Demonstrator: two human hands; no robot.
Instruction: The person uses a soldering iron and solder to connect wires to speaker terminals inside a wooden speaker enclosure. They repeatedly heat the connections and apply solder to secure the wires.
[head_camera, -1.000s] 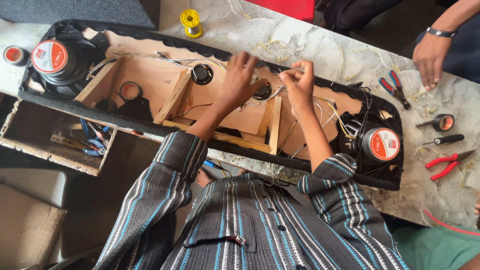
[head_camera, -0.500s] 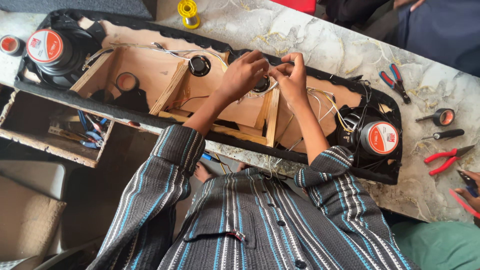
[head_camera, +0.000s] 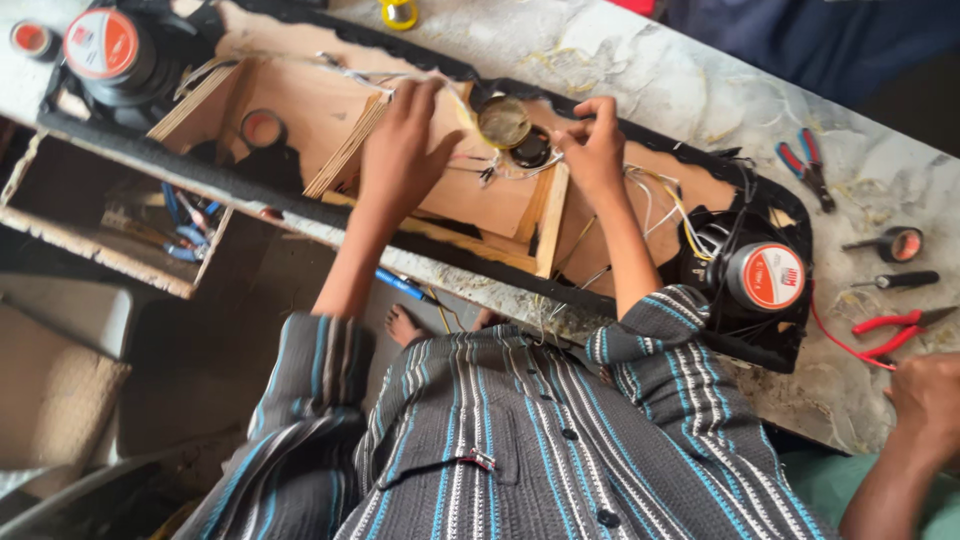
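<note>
Left hand lies on the wooden speaker panel, fingers together pinching thin wires, while right hand, fingertips pinched on wire, works just right of the small round tweeter mid-panel, large speaker far right.

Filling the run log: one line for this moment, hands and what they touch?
left hand: on wooden frame by wires | right hand: pinching wires beside small round part | speaker: right end, untouched
</note>
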